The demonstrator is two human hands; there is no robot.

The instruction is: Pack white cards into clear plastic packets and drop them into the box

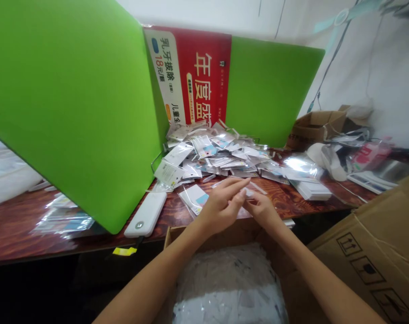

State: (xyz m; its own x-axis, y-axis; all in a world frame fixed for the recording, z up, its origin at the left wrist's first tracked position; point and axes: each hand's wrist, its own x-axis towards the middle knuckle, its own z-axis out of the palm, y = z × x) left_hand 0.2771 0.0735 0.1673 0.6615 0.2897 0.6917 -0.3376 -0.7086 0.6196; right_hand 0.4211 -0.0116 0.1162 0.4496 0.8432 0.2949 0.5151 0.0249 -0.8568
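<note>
My left hand [222,203] and my right hand [262,208] meet above the near edge of a dark wooden table [22,225]. Together they pinch a small clear packet [249,192] between their fingertips; most of it is hidden by the fingers. Just left of my left hand lies another small packet with a white and blue card [195,198]. Behind the hands a heap of several such clear packets [217,153] spreads across the table. Below my forearms stands an open cardboard box [170,234] filled with filmy clear packets [229,288].
A green divider panel [72,103] stands at the left and another at the back [268,90], with a red printed poster [197,76] between them. A white power bank [146,215] lies by the left panel. Cardboard boxes [383,252] and clutter fill the right.
</note>
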